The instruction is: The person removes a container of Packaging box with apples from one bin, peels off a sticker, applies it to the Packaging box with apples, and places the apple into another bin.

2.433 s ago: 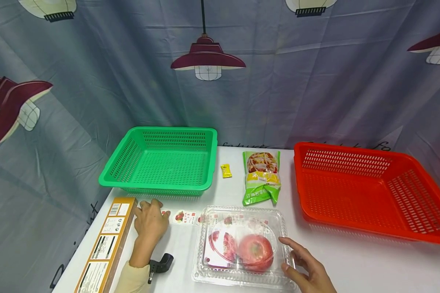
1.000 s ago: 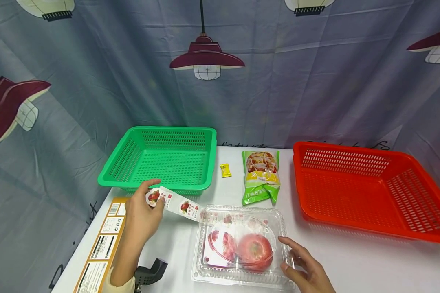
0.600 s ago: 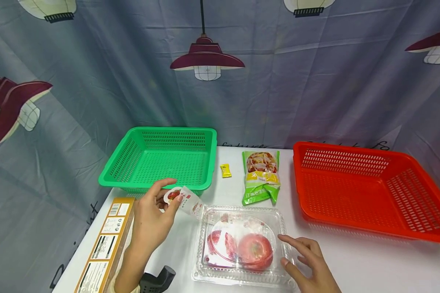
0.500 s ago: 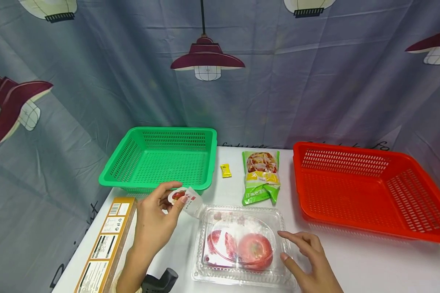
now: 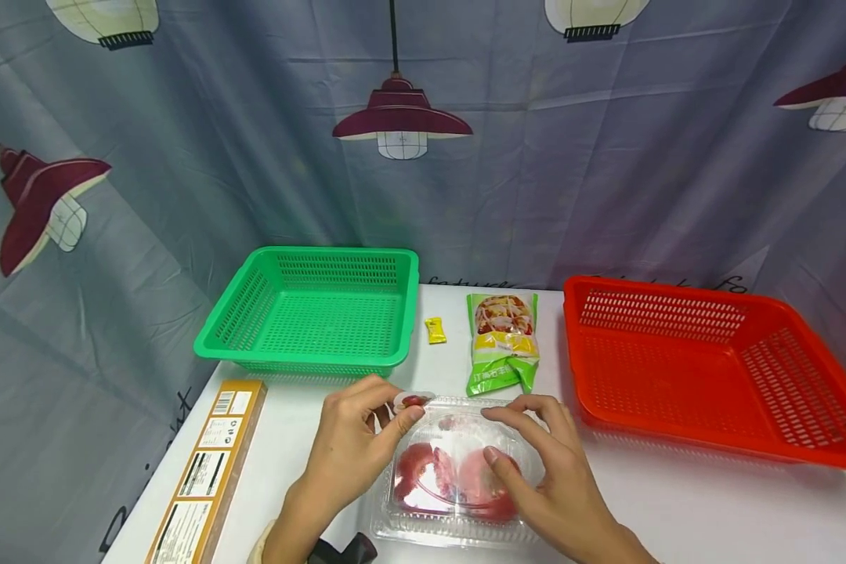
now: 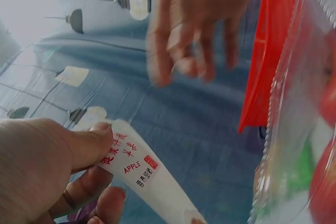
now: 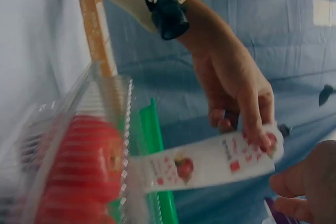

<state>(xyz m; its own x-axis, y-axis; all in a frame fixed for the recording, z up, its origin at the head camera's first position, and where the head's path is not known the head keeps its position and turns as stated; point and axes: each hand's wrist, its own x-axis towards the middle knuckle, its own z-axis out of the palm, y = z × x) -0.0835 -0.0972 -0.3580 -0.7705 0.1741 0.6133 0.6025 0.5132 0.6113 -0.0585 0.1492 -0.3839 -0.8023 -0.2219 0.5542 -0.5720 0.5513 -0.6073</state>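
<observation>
My left hand (image 5: pixel 356 435) pinches the free end of a strip of white labels (image 7: pixel 210 161) between thumb and fingers. Red fruit pictures and the printed word APPLE show on the labels (image 6: pixel 139 163). The strip runs down to a clear plastic clamshell box (image 5: pixel 451 529), which lies closed on the table. Inside it a round red fruit, apparently an apple (image 7: pixel 86 150), shows through the plastic beside another red shape. Above the box's right part is my right hand (image 5: pixel 557 470), fingers bent and spread with nothing between them, near the strip's held end.
A green basket (image 5: pixel 303 364) stands at the back left, a red basket (image 5: pixel 677 439) at the right. Between them lie a small yellow packet (image 5: pixel 435 330) and a green food bag (image 5: pixel 504 345). An orange-edged long box (image 5: pixel 207 470) lies along the table's left side.
My left hand picked up the label strip's end from the table and carried it rightward to the clamshell box. My right hand left the box's right edge and moved leftward over the lid.
</observation>
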